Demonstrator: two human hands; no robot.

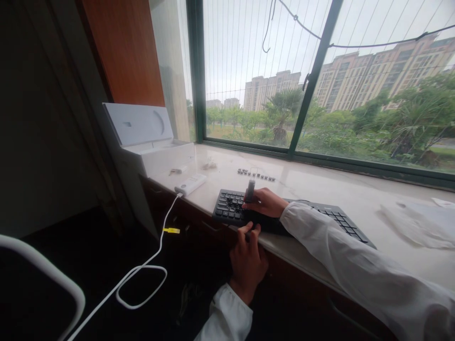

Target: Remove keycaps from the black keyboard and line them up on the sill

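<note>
A black keyboard [227,204] lies along the front of the windowsill, with several of its keycaps off on the left part. Upright over it, my right hand [266,202] is closed around a keycap puller [250,190] with a dark handle and a thin wire loop on top; its lower end is partly hidden by my fingers. My left hand [247,258] is at the keyboard's front edge, holding nothing, two fingertips apart and touching that edge. Behind the keyboard, loose black keycaps [256,174] lie in rows.
A white power bank [191,184] with a white cable [161,237] hanging off the sill is to the left. Behind it stands an open white box [167,154]. Clear plastic wrapping [415,225] lies at the right. A green-framed window [245,146] closes off the back.
</note>
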